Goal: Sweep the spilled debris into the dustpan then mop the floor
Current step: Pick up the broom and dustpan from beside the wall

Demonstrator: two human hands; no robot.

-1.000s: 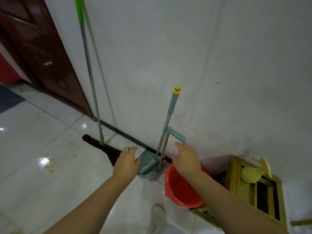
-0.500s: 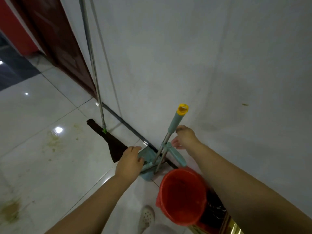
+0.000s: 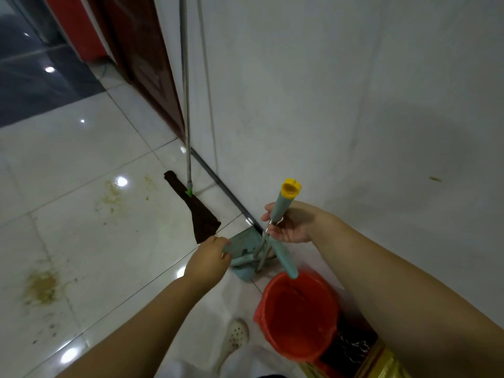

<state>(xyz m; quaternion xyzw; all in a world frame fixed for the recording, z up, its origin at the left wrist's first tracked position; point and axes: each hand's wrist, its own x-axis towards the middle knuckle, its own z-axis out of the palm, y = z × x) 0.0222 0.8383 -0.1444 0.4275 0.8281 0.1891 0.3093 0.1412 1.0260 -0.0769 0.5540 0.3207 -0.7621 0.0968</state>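
Hidden: the mop [image 3: 188, 126] handle is cut off at the top edge; the dustpan [image 3: 242, 242] is partly covered, lower centre.
Left hand [image 3: 208, 261]: fingers curled on the dustpan's rim.
Right hand [image 3: 293, 223]: fingers wrapped around the teal broom handle [image 3: 285, 204].
Changed: the right hand was earlier lower on the handle.
Debris [image 3: 42, 286]: yellowish stains, lower left floor.

Mop [image 3: 188, 110] left of dustpan [image 3: 242, 249], bucket [image 3: 297, 315] right.

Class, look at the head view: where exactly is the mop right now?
The mop leans against the white wall left of centre, its dark head on the floor tiles between the brown door and the teal dustpan.
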